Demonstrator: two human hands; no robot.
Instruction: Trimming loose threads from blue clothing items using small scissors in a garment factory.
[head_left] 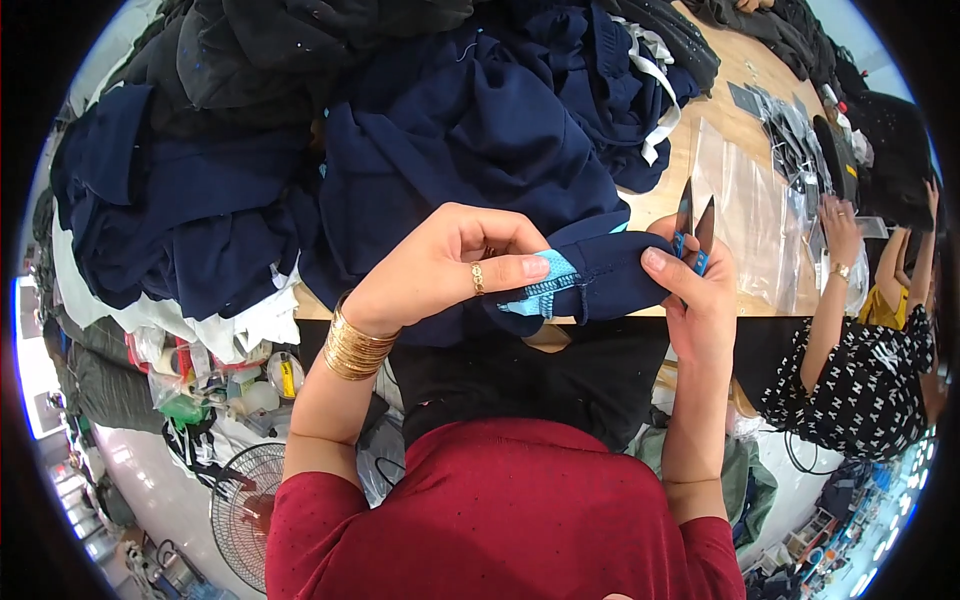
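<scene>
**Inspector:** Left hand (440, 265) is clamped on the navy garment (600, 275) at its light-blue seam tape (545, 290), near edge of the surface (715, 130); right hand (695, 285) is closed round thread snips (695, 225), blades apart.

**Supervisor:** Advice?

**Inspector:** Keep the seam taut; likely safest to cut only loose thread, clear of the fabric.

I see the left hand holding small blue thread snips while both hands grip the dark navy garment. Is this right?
Not quite. The head view shows the thread snips in the right hand, not the left. The left hand pinches only the navy garment, which both hands do grip.
</scene>
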